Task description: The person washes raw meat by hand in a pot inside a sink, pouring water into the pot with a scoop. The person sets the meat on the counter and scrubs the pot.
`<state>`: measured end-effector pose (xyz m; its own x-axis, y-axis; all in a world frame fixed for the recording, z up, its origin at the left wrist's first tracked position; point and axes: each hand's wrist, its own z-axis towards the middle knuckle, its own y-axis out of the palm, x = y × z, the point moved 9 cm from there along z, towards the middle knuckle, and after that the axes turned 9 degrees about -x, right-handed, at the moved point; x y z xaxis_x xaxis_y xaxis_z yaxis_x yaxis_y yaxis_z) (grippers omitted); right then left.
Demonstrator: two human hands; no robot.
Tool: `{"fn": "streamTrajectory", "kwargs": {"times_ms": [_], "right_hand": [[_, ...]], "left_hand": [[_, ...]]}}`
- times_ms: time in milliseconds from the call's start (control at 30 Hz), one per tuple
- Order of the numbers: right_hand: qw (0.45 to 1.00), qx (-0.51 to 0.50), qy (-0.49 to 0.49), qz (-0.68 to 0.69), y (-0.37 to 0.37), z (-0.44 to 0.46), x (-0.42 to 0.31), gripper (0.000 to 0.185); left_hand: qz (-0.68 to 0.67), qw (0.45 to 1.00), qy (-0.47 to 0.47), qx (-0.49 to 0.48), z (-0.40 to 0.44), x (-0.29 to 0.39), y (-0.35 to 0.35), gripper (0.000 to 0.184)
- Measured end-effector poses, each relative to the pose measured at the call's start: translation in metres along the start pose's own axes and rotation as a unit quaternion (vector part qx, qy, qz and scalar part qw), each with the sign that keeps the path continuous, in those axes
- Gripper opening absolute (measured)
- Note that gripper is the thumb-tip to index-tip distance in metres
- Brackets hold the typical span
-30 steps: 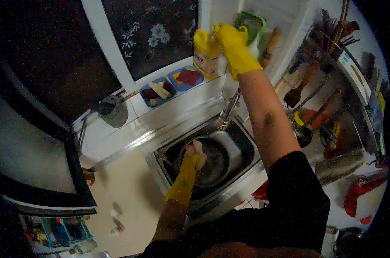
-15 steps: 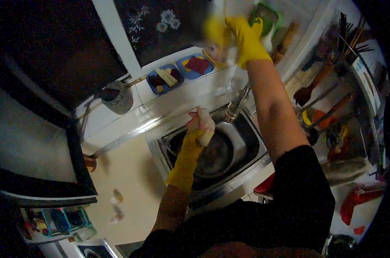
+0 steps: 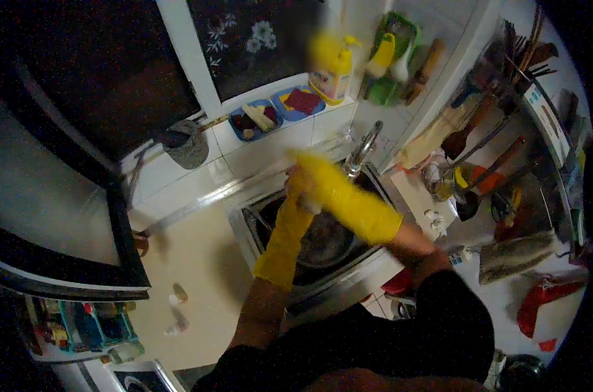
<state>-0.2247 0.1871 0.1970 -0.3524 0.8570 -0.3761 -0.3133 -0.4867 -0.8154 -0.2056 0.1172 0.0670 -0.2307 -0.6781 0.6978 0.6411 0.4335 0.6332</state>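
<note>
My left hand, in a yellow rubber glove, is closed around a whitish cloth over the sink. Most of the cloth is covered by my hands. Crossing over from the right, my right hand, also gloved in yellow, lies on or just above the cloth. Motion blurs its fingers, so its grip does not show. Below both hands a dark round pan rests in the sink. The chrome faucet stands behind them, to the right.
On the tiled ledge are a yellow pump bottle, two blue trays with sponges, and a grey pot. A green rack with brushes hangs on the wall. Utensils crowd the right; an open window panel juts in at left.
My right hand has come down from the pump bottle on the ledge to my left hand over the sink. The left hand stays there with the cloth, now largely covered.
</note>
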Motion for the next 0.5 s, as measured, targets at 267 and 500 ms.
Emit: {"fn": "streamTrajectory", "kwargs": {"times_ms": [267,500], "right_hand": [[0.993,0.096,-0.001,0.071,0.003,-0.098,-0.081,0.053],[0.802,-0.149,0.292,0.499,0.157,-0.125,0.094,0.052]], "left_hand": [[0.625,0.779,0.058,-0.018,-0.036,0.032,0.038,0.038],[0.411,0.902,-0.130,-0.017,-0.073,-0.044,-0.036,0.054]]}}
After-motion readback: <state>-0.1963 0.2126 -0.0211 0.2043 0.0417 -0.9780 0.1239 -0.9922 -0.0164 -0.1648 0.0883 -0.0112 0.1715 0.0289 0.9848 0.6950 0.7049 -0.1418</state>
